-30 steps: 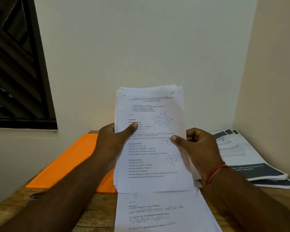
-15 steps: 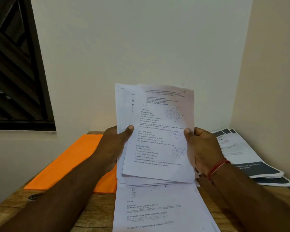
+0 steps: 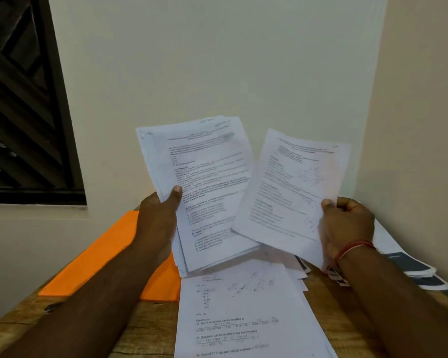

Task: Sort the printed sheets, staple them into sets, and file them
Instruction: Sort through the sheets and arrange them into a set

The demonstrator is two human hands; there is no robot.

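My left hand grips a thick stack of printed sheets by its left edge, thumb on top, holding it upright above the table. My right hand pinches a single printed sheet at its lower right edge, held apart to the right of the stack and overlapping its lower corner. More printed sheets lie flat on the wooden table below both hands. An orange file folder lies on the table to the left, partly under my left arm.
A pile of dark-and-white printed booklets lies at the table's right, by the side wall. A pale wall stands close behind the table. A dark window is at the upper left.
My right hand has pulled the top sheet off the stack and carried it to the right. The stack in my left hand has tilted to the left, showing a new top page.
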